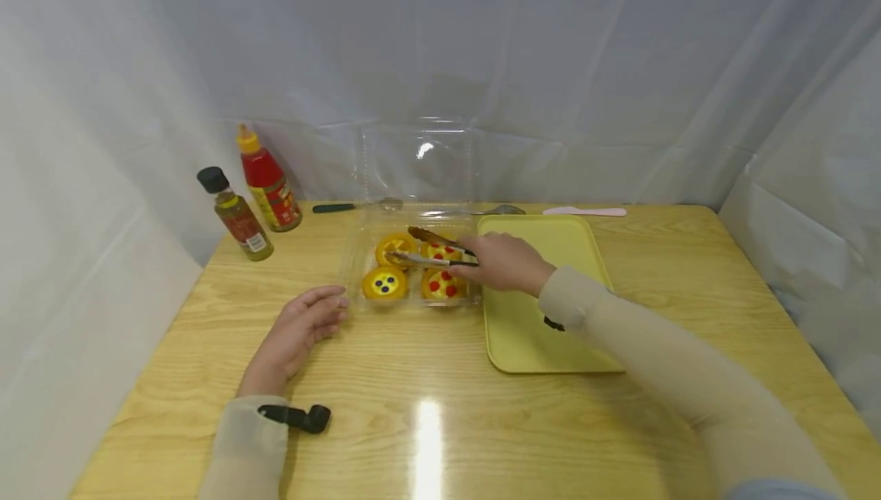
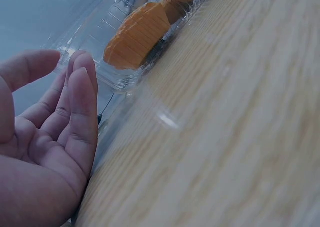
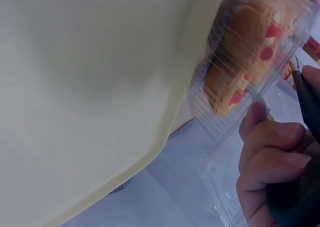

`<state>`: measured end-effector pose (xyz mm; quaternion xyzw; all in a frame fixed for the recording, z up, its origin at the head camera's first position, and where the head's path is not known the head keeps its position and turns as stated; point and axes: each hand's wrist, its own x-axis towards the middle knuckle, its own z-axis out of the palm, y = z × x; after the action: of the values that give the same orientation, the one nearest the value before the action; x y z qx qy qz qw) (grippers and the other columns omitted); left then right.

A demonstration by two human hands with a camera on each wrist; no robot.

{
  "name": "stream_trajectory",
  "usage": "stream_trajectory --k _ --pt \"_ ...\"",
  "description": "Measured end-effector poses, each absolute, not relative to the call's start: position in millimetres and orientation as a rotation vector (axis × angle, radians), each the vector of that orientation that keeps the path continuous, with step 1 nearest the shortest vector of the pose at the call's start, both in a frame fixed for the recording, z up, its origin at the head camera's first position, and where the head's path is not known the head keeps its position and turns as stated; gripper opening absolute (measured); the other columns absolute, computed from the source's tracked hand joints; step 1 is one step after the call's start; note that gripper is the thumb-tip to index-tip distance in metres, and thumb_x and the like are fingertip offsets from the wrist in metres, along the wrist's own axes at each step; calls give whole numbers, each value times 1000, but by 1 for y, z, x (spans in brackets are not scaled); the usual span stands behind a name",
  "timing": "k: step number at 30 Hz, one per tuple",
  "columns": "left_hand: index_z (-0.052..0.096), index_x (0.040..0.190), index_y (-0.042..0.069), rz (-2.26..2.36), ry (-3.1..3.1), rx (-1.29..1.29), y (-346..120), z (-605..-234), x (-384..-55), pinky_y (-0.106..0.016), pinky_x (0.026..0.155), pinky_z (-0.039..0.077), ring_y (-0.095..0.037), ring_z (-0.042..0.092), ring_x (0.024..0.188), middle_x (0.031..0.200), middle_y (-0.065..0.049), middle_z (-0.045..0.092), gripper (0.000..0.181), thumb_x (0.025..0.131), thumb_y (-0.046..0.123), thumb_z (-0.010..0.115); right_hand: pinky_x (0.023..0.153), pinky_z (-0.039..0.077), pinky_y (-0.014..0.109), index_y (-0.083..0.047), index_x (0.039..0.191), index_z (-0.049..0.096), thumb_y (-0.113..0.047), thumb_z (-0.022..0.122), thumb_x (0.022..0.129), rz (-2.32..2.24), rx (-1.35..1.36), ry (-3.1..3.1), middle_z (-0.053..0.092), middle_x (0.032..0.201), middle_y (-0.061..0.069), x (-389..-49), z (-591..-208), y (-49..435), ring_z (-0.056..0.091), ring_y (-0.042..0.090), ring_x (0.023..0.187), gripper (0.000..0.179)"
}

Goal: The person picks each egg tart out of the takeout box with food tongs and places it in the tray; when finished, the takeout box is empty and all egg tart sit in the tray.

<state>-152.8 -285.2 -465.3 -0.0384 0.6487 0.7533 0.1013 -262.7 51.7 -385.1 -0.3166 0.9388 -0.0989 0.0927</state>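
Observation:
My right hand (image 1: 505, 261) grips a pair of tongs (image 1: 430, 259) with dark handles. Their spread brown-tipped arms reach over the tarts at the back of a clear plastic clamshell box (image 1: 351, 255), whose lid stands up behind. Inside are several tarts: one with blueberry-like dots (image 1: 385, 284), one with pale wedges (image 1: 395, 246) and others with red pieces (image 1: 440, 286). Whether the tips touch a tart, I cannot tell. My left hand (image 1: 303, 332) lies beside the box's front left corner, fingers loosely bent and holding nothing; the left wrist view shows a gap between thumb and fingers.
A yellow tray (image 1: 530, 339) lies right of the box, under my right forearm. An oil bottle (image 1: 241, 225) and a red sauce bottle (image 1: 268, 186) stand at the back left. Along the back edge lie a green-handled utensil (image 1: 333, 208), a fork (image 1: 505, 209) and a pink knife (image 1: 585, 212).

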Motion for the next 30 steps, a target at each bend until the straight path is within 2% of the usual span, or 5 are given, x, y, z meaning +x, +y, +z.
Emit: stream_trajectory --k 7,12,18,23,30 --pt "44 140 -6 2231 1910 -118 -284 -466 -153 -24 79 55 -10 65 94 109 0 67 49 102 22 57 72 53 41 -13 119 65 -55 56 97 -257 -932 2737 67 101 3 -267 -379 43 63 20 82 49" --pt "43 141 -6 2221 1918 -130 -283 -466 -153 -24 79 55 -10 64 95 109 0 67 50 102 22 58 81 54 44 -16 136 61 -54 55 98 -250 -944 2731 66 120 3 -270 -378 42 65 22 96 54" --pt "41 142 -7 2212 1923 -133 -282 -466 -153 -24 79 55 -10 64 96 110 0 66 54 102 24 58 75 52 41 -19 134 62 -52 55 98 -261 -983 2742 67 113 1 -270 -379 44 63 19 88 49" --pt "42 142 -6 2209 1921 -124 -283 -466 -153 -24 80 55 -10 64 96 110 0 66 52 102 24 58 80 53 42 -17 138 59 -51 55 98 -276 -988 2756 67 119 4 -269 -379 46 64 22 95 53" --pt "44 140 -6 2215 1926 -114 -285 -465 -153 -24 79 55 -10 64 96 109 1 67 49 103 23 57 57 42 33 -17 125 67 -47 57 99 -373 -1007 2761 62 85 -1 -270 -378 54 52 17 66 41"
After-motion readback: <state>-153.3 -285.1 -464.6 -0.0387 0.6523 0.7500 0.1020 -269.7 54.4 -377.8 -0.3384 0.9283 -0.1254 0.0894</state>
